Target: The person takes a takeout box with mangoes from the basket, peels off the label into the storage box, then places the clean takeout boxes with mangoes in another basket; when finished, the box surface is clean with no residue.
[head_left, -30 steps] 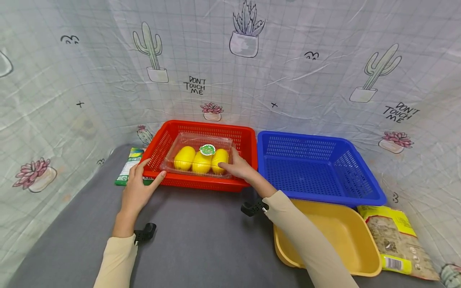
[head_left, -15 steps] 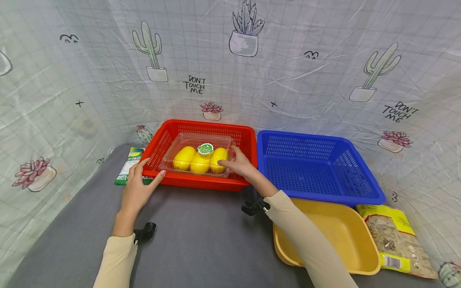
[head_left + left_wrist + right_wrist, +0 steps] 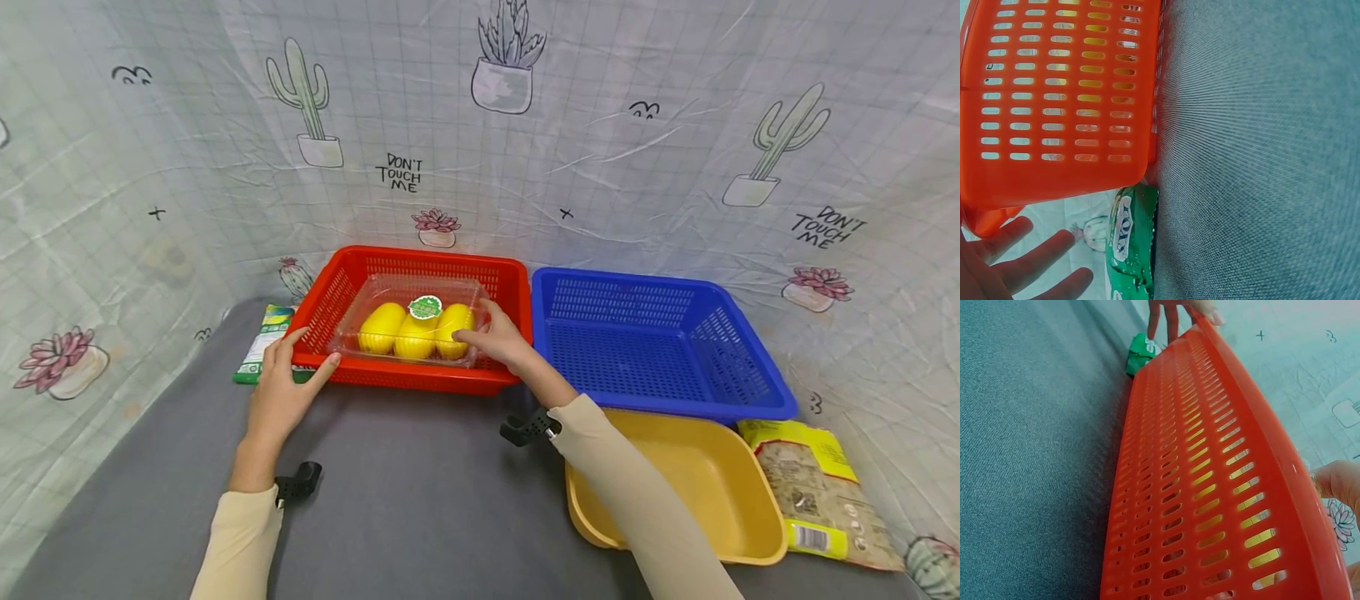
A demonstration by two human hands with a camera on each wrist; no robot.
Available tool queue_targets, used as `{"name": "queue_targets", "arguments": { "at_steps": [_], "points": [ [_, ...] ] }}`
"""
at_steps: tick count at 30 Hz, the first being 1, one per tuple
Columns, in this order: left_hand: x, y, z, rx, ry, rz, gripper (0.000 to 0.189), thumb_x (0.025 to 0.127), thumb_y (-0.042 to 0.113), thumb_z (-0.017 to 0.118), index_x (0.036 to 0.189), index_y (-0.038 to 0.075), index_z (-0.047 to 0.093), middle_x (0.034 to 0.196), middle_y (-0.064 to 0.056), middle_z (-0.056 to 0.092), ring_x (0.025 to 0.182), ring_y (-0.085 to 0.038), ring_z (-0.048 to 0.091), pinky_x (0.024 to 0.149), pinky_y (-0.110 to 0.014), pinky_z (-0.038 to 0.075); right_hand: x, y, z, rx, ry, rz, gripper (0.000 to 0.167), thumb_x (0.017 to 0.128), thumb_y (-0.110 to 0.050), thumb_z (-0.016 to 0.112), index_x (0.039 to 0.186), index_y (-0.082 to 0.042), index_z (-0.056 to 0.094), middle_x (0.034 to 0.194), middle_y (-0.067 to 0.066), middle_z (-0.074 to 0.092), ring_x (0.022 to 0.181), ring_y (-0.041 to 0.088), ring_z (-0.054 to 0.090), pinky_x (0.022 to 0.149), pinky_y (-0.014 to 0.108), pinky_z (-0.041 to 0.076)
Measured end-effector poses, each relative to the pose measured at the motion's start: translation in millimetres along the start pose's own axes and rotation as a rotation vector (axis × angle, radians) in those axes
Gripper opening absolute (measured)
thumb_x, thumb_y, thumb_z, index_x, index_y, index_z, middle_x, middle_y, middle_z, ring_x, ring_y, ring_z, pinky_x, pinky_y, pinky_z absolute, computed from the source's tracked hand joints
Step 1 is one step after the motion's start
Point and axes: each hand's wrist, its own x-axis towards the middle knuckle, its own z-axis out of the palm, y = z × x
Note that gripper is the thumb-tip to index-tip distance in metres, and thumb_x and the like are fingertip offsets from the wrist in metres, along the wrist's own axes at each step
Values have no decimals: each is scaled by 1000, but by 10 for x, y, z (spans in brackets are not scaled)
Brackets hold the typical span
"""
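Note:
A clear plastic box (image 3: pixel 352 333) with three yellow, mango-shaped fruits (image 3: pixel 415 337) and a green-white round sticker (image 3: pixel 426 307) sits in the red basket (image 3: pixel 420 380). My right hand (image 3: pixel 504 340) holds the box's right end, thumb over its lid and fingers at the side. In the right wrist view the basket wall hides most of the box. My left hand (image 3: pixel 281 387) rests at the basket's front left corner. Its thumb lies on the front rim; the other fingers (image 3: pixel 1038 259) are spread and fairly straight along the outside.
A green-white packet (image 3: pixel 264 346) lies left of the red basket, partly behind the left hand. The blue basket (image 3: pixel 652 350) stands to the right. In front of it is a yellow tub (image 3: pixel 697 475), overlapped by my right sleeve, with a yellow-topped bag (image 3: pixel 817 492) beside it. A patterned cloth wall rises behind.
The box with the fruits has slid slightly left inside the red basket, and my right fingers have shifted a little at its edge. My left hand stays at the corner.

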Motion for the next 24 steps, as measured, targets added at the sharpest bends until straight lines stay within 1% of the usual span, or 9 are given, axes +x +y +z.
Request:
{"name": "queue_targets", "arguments": {
  "at_steps": [2, 4, 6, 9, 12, 14, 18, 20, 24],
  "points": [
    [2, 4, -8, 4, -3, -3, 84, 89, 61, 57, 153, 14, 28, 152, -24, 27, 131, -47, 35, 97, -71, 37, -1, -11, 4, -4, 6, 0, 82, 87, -24, 72, 153, -9, 25, 106, 16, 52, 70, 16, 49, 61, 18, 50],
    [5, 3, -17, 2, -3, -6, 85, 89, 61, 57, 153, 14, 28, 152, -23, 26, 132, -47, 34, 97, -70, 37, 2, -21, 8, -9, 11, -1, 81, 87, -24, 72, 153, -10, 25, 109, 15, 53, 70, 16, 49, 61, 18, 50],
    [9, 0, -26, -2, 0, -8, 85, 89, 61, 57, 153, 14, 28, 153, -23, 25, 133, -46, 33, 97, -70, 37, 0, -34, 13, -19, 16, -5, 81, 88, -25, 71, 153, -10, 25, 114, 16, 53, 74, 18, 49, 62, 18, 50],
    [10, -8, -47, -9, 8, -9, 85, 88, 61, 57, 153, 14, 28, 153, -23, 25, 135, -45, 32, 99, -70, 36, 2, -52, 23, -32, 19, -13, 82, 87, -27, 71, 153, -10, 25, 126, 15, 51, 84, 20, 50, 67, 19, 51],
    [4, -11, -62, -6, 12, -5, 85, 88, 61, 57, 153, 15, 28, 153, -22, 25, 135, -45, 32, 99, -70, 36, -2, -56, 32, -26, 20, -13, 82, 88, -27, 71, 153, -10, 25, 128, 16, 50, 85, 20, 50, 69, 21, 52],
    [-1, -10, -64, -4, 10, -3, 85, 89, 61, 57, 153, 15, 28, 153, -22, 26, 135, -45, 32, 99, -70, 36, -8, -52, 34, -16, 24, -9, 82, 87, -27, 71, 153, -10, 25, 123, 15, 51, 80, 18, 50, 69, 22, 53],
    [-7, -4, -47, -3, 5, -7, 85, 88, 61, 58, 153, 15, 28, 153, -22, 26, 134, -45, 33, 99, -69, 36, -33, -38, 25, 11, 35, -8, 82, 87, -26, 71, 153, -9, 25, 105, 15, 52, 71, 17, 48, 64, 20, 52],
    [-5, 1, -30, -6, 1, -9, 85, 88, 61, 58, 153, 15, 28, 152, -22, 26, 134, -45, 33, 99, -69, 36, -50, -32, 14, 19, 50, -12, 81, 87, -25, 71, 153, -9, 26, 98, 14, 50, 72, 17, 47, 62, 19, 49],
    [1, -4, -11, -12, 2, -8, 85, 88, 62, 58, 153, 16, 27, 152, -21, 27, 133, -45, 35, 100, -68, 36, -68, -30, 10, 34, 89, -23, 80, 87, -25, 72, 152, -11, 28, 91, 10, 48, 74, 17, 44, 60, 17, 47]
  ]
}}
